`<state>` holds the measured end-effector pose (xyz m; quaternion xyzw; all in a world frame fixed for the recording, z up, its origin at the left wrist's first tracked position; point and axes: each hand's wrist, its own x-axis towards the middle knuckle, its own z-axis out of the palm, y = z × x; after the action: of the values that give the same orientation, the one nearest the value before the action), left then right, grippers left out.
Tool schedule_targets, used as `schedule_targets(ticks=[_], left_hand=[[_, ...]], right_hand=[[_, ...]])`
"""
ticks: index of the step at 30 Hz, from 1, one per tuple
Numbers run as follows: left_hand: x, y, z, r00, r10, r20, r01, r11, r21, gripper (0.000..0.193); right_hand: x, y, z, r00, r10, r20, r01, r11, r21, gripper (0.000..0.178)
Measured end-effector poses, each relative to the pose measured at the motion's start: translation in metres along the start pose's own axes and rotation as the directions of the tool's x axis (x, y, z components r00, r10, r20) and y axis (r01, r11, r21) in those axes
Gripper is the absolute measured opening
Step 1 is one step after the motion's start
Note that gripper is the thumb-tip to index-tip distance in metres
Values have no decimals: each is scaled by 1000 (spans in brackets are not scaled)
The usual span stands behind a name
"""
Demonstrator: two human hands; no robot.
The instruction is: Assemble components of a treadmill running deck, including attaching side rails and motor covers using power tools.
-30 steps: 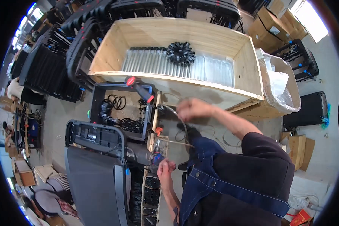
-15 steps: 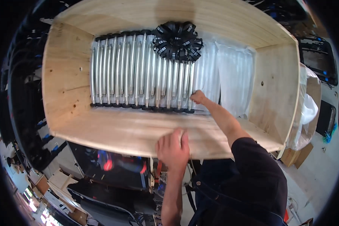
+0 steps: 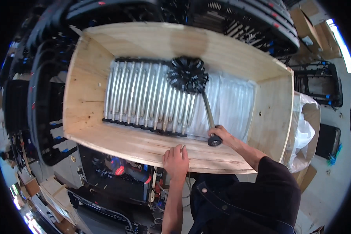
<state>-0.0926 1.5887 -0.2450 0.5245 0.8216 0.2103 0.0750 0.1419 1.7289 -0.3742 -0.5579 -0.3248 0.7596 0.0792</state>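
My right hand (image 3: 220,134) is closed around a metal roller rod (image 3: 208,111), gripping it just above its black round end cap (image 3: 214,140). The rod slants inside the wooden crate (image 3: 275,105), right of the crate's middle, its capped end toward the near wall and its far end by a black bundle of looped straps (image 3: 187,75). My left hand (image 3: 176,160) lies over the crate's near rim with no item visible in it; I cannot tell whether its fingers clasp the board. A row of similar silvery rods (image 3: 140,93) fills the left half of the crate, and translucent plastic wrap (image 3: 234,105) covers the contents on its right. Outside the crate, below its near wall, a red-and-black power tool (image 3: 138,174) lies by a dark bin (image 3: 117,187); beyond its right end stands a bag-lined carton (image 3: 303,132).
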Motion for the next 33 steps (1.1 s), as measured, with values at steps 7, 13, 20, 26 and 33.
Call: schedule_targets(ticks=[7, 13, 20, 26, 33], left_hand=[[-18, 27, -91, 951, 306, -45, -306, 907, -289, 63], [-101, 65, -221, 789, 608, -83, -613, 787, -65, 62], [-244, 4, -335, 932, 245, 268, -68, 844, -532, 60], [-328, -66, -327, 949, -270, 162, 139, -103, -985, 39], [-357, -97, -286, 504, -826, 252, -236, -412, -880, 58]], right_hand=[[-258, -114, 63, 938, 205, 278, -84, 917, -391, 37], [-355, -157, 118, 689, 309, 656, 236, 760, -606, 63], [-302, -128, 253, 539, 84, 838, 398, 851, -341, 56], [-174, -5, 467, 668, 151, 729, 439, 711, -549, 41], [63, 132, 611, 807, -56, 588, 578, 278, -767, 31]])
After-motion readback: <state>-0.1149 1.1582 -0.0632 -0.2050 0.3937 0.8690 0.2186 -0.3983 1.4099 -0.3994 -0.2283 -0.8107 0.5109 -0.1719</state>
